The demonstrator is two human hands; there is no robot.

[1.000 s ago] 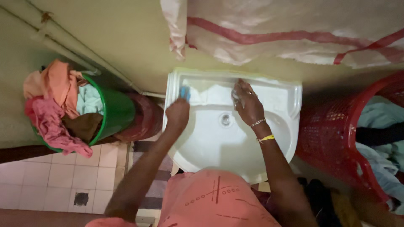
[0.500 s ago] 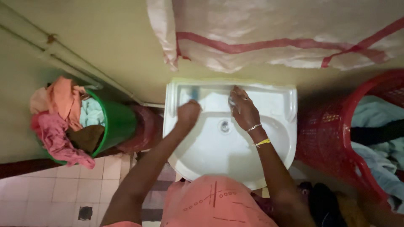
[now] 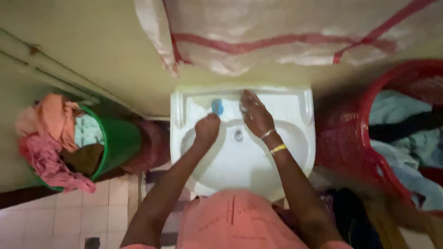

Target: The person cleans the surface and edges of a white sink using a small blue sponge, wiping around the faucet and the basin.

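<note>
A white wash basin is fixed to the wall, and both of the person's hands are inside it. The left hand is curled into a fist over the basin's left half, closed around the handle of a small blue brush whose head shows just beyond the knuckles, near the basin's back ledge. The right hand lies flatter over the back of the basin, just right of the brush head, its fingers stretched toward the back ledge; something small and pale sits under them, but the blur hides what it is and whether the hand grips it. On that wrist are a thin silver bracelet and a yellow band. The drain sits in the middle of the basin bowl, between the two wrists.

Left of the basin stands a green bucket piled with pink, orange and pale cloths. Right of the basin is a red mesh laundry basket holding blue and dark clothes. Above the basin a white sack with red stripes hangs against the wall. Below and left of the basin, pale floor tiles show
</note>
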